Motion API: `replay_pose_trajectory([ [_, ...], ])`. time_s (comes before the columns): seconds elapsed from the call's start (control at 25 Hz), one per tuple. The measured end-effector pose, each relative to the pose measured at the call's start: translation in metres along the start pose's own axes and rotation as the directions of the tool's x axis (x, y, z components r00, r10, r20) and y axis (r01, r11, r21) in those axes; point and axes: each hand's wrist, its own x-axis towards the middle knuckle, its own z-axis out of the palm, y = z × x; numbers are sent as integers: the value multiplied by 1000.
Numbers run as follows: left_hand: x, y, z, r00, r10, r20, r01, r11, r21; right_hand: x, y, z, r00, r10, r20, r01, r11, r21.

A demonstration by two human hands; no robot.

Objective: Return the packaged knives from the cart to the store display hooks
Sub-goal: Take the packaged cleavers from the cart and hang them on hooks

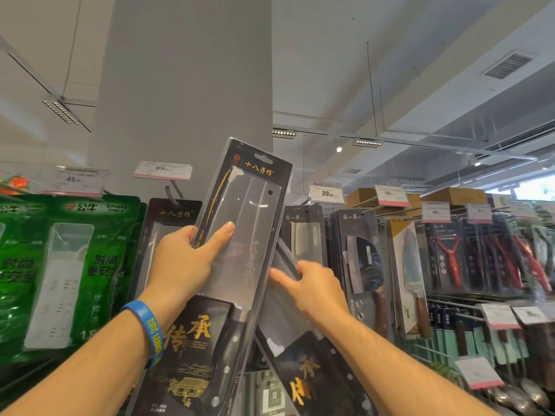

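Right hand (315, 291): fingers curled round the upper edge of a black blister-packed cleaver (303, 364); held low behind the other pack, probably queued.
Left hand (180, 262): clamped on the tall black clear-fronted cleaver pack (243, 223), thumb on front, fingers behind; raised, hang slot up, likely lining up.
Hook: metal display hook (173, 192), far left under white 89 price tag (162, 170), carries a matching pack (156, 235); likely target.
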Motion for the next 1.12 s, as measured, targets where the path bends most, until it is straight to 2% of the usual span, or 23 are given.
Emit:
replay_pose_trajectory([
  [0.08, 0, -1, -4, 1000, -14, 16, 14, 1000, -9, -18, 13, 12, 1000, 29, -13, -29, 1000, 3],
  [0.16, -1, -2, -9, 1000, 2, -8, -2, 1000, -10, -33, 24, 15, 992, 86, -95, -79, 994, 76],
  [0.28, 4, 1, -16, 997, 44, -61, -43, 999, 9, -21, 22, 2, 979, 66, -193, -29, 982, 186],
  [0.44, 10, -2, -21, 995, 30, -90, -27, 999, 26, 2, 8, -6, 965, 51, -257, -4, 984, 180],
  [0.64, 5, -8, -31, 994, 38, -106, -30, 997, 78, -4, 35, 16, 969, 238, -64, -223, 957, 185],
  [0.72, 0, -13, -37, 992, 46, -115, -34, 994, 103, -14, 46, 27, 960, 279, -40, -269, 949, 162],
  [0.84, -7, -28, -45, 994, 75, -84, -67, 993, 95, -19, 45, 27, 968, 242, -71, -224, 954, 197],
  [1.12, -27, -47, -46, 998, 56, 35, -61, 984, 167, -18, 31, 16, 945, 209, -252, -132, 948, 290],
])
